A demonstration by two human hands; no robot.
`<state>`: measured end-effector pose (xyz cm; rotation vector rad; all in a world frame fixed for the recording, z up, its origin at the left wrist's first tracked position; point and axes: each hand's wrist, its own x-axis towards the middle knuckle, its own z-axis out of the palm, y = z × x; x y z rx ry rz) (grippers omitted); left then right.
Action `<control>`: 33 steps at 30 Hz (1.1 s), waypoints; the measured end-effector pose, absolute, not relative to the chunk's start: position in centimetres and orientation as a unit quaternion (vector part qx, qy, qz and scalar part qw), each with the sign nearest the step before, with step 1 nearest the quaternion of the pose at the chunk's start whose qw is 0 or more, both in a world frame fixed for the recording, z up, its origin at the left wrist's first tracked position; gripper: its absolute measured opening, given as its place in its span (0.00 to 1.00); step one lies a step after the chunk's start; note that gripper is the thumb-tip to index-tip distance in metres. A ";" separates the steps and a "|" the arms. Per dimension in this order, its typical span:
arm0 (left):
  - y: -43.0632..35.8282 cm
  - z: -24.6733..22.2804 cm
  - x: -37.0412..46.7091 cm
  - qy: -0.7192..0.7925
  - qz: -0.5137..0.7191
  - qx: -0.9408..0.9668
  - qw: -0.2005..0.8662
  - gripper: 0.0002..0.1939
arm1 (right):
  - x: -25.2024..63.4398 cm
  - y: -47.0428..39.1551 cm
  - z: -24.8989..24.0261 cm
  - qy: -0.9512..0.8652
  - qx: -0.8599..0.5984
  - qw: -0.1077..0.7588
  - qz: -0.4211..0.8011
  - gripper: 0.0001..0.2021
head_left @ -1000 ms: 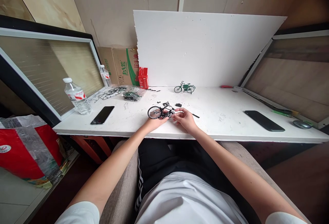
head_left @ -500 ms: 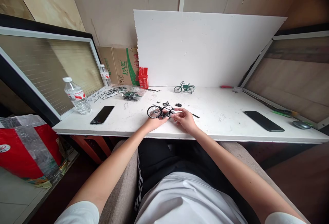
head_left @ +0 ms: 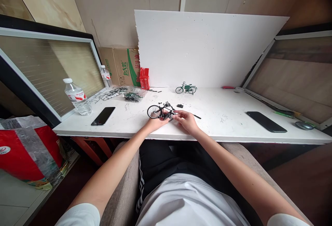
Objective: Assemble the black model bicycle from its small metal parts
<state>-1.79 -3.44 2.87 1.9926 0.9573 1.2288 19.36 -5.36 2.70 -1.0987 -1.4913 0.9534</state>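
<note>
A black model bicycle [head_left: 155, 111] is held just over the front part of the white table, its spoked wheel pointing left. My left hand [head_left: 156, 124] is closed on the lower frame from the left and below. From the right, my right hand [head_left: 187, 119] pinches the bicycle's rear end with thumb and fingers; the exact spot is partly hidden by the fingertips. Behind the bicycle lie small black parts, among them a dark block-shaped piece [head_left: 180, 106]. A thin black stick [head_left: 197, 116] lies right of my right hand.
A finished-looking green model bicycle [head_left: 186, 88] stands at the back. Left are a phone [head_left: 103, 116], a water bottle [head_left: 77, 97], a plastic bag of parts [head_left: 133, 95] and part frames [head_left: 113, 93]. On the right lie a black phone [head_left: 266, 122] and a mouse [head_left: 304, 125].
The black model bicycle has tilted and shifted slightly left in my hands, so its frame shows more clearly. Both hands stay almost where they were.
</note>
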 end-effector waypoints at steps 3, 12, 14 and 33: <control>-3.2 2.7 -1.9 0.351 0.468 0.747 0.316 0.13 | 19.3 -5.3 2.6 -0.626 -0.452 0.500 0.392 0.26; -2.9 2.2 -1.9 0.339 0.484 0.715 0.373 0.16 | 19.3 -5.2 2.5 -0.618 -0.451 0.503 0.403 0.26; -2.7 2.0 -1.9 0.343 0.485 0.704 0.389 0.17 | 19.3 -5.1 2.4 -0.613 -0.445 0.506 0.412 0.26; -1.6 0.7 -2.6 0.323 0.475 0.675 0.464 0.24 | 19.3 -4.8 2.4 -0.616 -0.417 0.482 0.463 0.29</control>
